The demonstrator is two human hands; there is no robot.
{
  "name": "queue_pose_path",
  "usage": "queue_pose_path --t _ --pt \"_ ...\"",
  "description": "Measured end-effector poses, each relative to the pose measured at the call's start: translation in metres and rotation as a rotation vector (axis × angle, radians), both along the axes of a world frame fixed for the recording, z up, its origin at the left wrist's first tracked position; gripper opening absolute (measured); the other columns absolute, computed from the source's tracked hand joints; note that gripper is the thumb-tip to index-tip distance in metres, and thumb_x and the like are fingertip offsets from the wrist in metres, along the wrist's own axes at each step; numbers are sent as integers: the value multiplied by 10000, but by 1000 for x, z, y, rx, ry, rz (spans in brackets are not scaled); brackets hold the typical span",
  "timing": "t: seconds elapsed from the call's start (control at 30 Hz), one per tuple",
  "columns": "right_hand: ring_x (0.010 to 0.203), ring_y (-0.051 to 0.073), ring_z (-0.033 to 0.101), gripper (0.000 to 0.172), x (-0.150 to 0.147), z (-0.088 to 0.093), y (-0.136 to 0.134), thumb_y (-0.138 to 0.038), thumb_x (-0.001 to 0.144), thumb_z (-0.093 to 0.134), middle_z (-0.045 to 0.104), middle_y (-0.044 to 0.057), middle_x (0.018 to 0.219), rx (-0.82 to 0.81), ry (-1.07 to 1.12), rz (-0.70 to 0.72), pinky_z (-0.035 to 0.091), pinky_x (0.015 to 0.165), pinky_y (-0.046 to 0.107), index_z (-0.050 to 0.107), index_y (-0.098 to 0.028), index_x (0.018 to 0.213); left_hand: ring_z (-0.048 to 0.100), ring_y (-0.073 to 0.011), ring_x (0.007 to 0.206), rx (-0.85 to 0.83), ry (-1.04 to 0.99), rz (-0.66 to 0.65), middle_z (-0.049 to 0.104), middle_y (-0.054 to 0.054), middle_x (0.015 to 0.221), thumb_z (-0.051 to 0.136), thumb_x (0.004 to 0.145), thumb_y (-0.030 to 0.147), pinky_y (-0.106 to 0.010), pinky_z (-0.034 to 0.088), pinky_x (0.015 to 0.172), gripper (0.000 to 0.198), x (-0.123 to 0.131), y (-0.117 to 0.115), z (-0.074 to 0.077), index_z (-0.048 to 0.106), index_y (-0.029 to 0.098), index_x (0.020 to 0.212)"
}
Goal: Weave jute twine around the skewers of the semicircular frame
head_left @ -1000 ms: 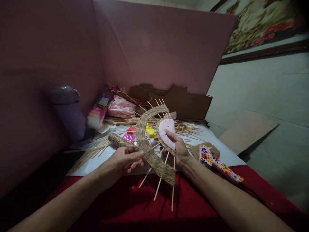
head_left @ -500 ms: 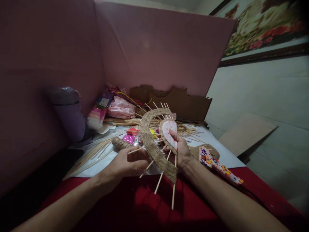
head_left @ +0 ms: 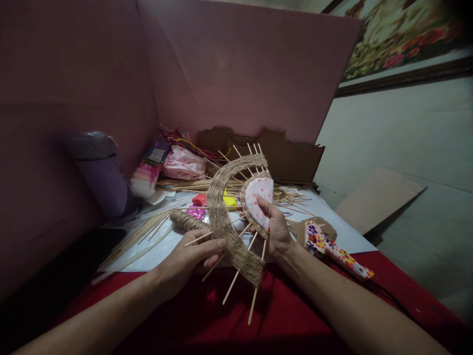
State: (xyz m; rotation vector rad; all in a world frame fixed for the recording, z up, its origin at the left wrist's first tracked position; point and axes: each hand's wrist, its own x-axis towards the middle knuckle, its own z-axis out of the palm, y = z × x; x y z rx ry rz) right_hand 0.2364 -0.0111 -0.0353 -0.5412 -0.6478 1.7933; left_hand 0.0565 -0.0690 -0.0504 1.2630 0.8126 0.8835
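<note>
A half-ring of twine-wrapped arc (head_left: 221,212) stands upright in front of me, with thin wooden sticks (head_left: 232,288) poking through it like spokes. At its centre sits a white half-disc with pink dots (head_left: 256,199), edged in twine. My right hand (head_left: 275,231) is closed around that half-disc from the right. My left hand (head_left: 192,256) pinches one stick at the arc's left edge, fingers closed on it.
A white sheet (head_left: 155,246) on red cloth (head_left: 229,315) carries a twine spool (head_left: 186,220), loose sticks (head_left: 140,236), coloured bits and a floral fabric strip (head_left: 334,251). A purple container (head_left: 101,172) stands left. Cardboard (head_left: 284,158) leans on pink panels behind.
The arc has tilted and shifted slightly, its sticks swinging round. My left hand has drawn one stick outward to the left of the arc. The right hand keeps its hold.
</note>
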Motion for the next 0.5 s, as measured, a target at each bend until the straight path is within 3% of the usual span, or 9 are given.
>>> queue_pose_path --t 0.5 --pt "372 129 573 217 2 0 3 -289 808 536 670 59 535 -18 -9 -38 457 294 181 634 -106 744 316 -70 448 0 23 45 414 35 465 578 769 251 -237 200 456 294 1 0 0 457 155 519"
